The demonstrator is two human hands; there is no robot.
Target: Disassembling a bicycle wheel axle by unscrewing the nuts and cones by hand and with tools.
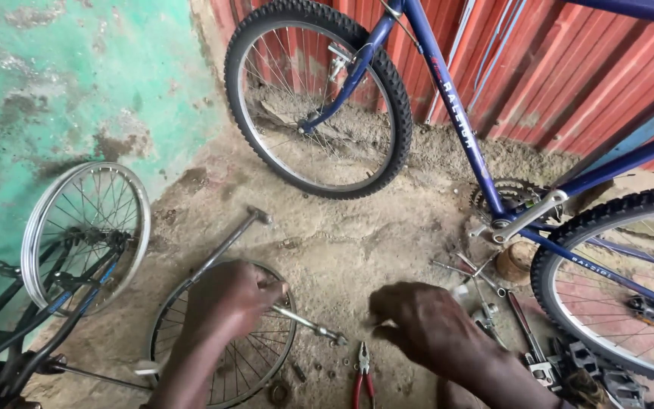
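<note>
Over on the left there's a bare silver rim (85, 231) on an upturned bike against the green wall (54, 68), then a hammer (228, 244) lying on the dirt next to a small spoked wheel (225, 356) flat on the ground. The left hand (232, 299) is wrapped tight around the wheel's axle (308, 324), which sticks out to the right over the rim, while the right hand (425, 329) hovers just beside the axle tip, fingers curled in, can't tell if it's pinching anything. Red-handled pliers (362, 379) lie between the hands, loose tools (486, 303) sit further right, and the blue bike (463, 129) stands behind against the red corrugated wall (554, 68).
</note>
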